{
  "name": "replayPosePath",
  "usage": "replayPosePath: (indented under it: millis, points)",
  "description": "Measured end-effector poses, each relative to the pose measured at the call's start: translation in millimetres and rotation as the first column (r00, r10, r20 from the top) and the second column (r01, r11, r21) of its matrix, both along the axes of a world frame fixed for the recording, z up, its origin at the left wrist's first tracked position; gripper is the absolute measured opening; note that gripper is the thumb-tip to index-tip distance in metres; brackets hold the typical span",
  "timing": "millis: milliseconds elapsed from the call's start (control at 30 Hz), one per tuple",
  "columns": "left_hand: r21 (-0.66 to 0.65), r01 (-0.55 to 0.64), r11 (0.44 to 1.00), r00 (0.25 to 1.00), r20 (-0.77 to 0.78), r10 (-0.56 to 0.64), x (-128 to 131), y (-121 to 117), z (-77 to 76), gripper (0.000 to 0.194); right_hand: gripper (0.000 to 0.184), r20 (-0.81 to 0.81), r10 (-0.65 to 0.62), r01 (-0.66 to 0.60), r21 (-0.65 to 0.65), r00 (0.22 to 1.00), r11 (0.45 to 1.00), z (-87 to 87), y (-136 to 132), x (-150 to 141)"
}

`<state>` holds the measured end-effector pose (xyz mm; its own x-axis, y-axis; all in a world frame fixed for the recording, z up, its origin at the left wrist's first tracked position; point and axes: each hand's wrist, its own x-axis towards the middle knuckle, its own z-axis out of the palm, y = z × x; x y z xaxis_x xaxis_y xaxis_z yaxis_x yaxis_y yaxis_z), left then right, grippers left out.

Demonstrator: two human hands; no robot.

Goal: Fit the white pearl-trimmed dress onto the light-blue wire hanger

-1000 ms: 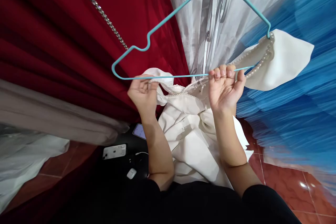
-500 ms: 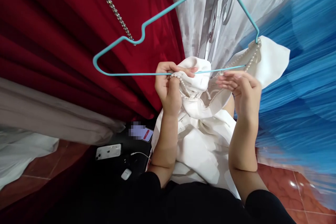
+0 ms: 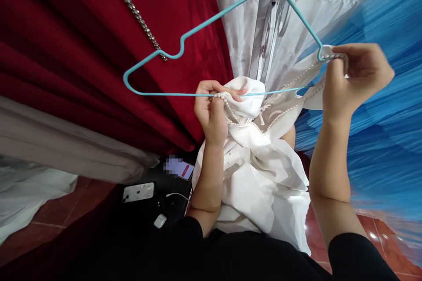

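A light-blue clothes hanger hangs in front of me, its lower bar running level across the view. A white dress with pearl-beaded edges drapes down over my lap. My left hand is closed around the lower bar and a bunched, pearl-edged part of the dress. At the hanger's right end, my right hand pinches the dress's pearl-trimmed edge by the hanger's tip. That part of the dress lies over the tip; the left end of the hanger is bare.
A jewelled chain hangs before the red curtain. Blue tulle is on the right, white drapery behind. Two phones, one a white phone, and a small white case lie on a black surface at lower left.
My right hand has moved right and up from the middle of the dress and has taken hold of its edge at the hanger's right tip. My left hand stays in place.
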<state>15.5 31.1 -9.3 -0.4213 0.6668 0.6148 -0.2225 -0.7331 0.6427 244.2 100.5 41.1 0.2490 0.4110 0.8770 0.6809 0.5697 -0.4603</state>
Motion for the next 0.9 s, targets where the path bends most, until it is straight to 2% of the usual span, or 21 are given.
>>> replayPosePath:
  millis: [67,133,233,267,367,400,433,500,533,600,700,800,900]
  points:
    - [0.020,0.011,1.000,1.000,0.010,-0.011,-2,2,-0.4,0.003,0.032,-0.025,-0.052,0.054,0.071,0.998,0.996,4.7,14,15]
    - [0.034,0.017,0.999,1.000,0.026,-0.018,-3,2,0.1,0.003,0.035,-0.086,-0.040,0.054,0.172,0.995,0.984,5.9,24,34]
    - [0.021,0.072,0.997,0.996,0.050,-0.073,-3,1,0.9,0.003,0.029,-0.211,0.013,0.040,0.244,0.977,0.969,-6.4,21,53]
    - [0.015,0.096,0.995,0.994,0.057,-0.097,-2,1,0.8,0.002,0.023,-0.257,0.023,0.033,0.213,0.966,0.976,-14.6,15,54]
    - [-0.016,0.138,0.990,0.988,0.068,-0.136,2,2,-1.1,0.005,0.016,-0.374,0.025,0.023,0.124,0.927,0.992,-47.2,-18,38]
    - [-0.032,0.141,0.989,0.988,0.071,-0.138,4,3,-1.9,0.007,0.016,-0.431,0.008,0.065,0.155,0.903,0.986,-58.2,-30,27]
    - [-0.052,0.142,0.989,0.988,0.073,-0.138,5,4,-2.5,0.009,0.014,-0.454,-0.002,0.071,0.134,0.891,0.988,-68.1,-42,14]
    - [-0.094,0.136,0.986,0.989,0.076,-0.130,7,5,-3.3,0.014,0.013,-0.415,0.015,0.041,0.125,0.910,0.991,-81.3,-62,-14]
    - [-0.109,0.132,0.985,0.989,0.076,-0.124,7,6,-3.5,0.016,0.014,-0.341,0.063,-0.013,0.146,0.938,0.989,-83.8,-69,-27]
    - [-0.124,0.130,0.984,0.990,0.074,-0.121,7,7,-3.5,0.018,0.024,-0.175,0.201,-0.188,0.084,0.964,0.978,-81.3,-77,-50]
    - [-0.099,0.127,0.987,0.990,0.073,-0.120,5,5,-3.7,0.015,0.031,-0.101,0.413,-0.423,-0.106,0.905,0.900,-67.4,-74,-68]
    - [-0.095,0.147,0.985,0.989,0.043,-0.143,5,-3,-5.6,0.015,0.022,-0.158,0.491,-0.514,-0.179,0.857,0.839,-56.3,-64,-67]
    - [-0.136,0.147,0.980,0.987,-0.052,-0.155,3,-15,-12.4,0.018,0.017,-0.159,0.493,-0.515,-0.160,0.855,0.842,-52.2,-59,-59]
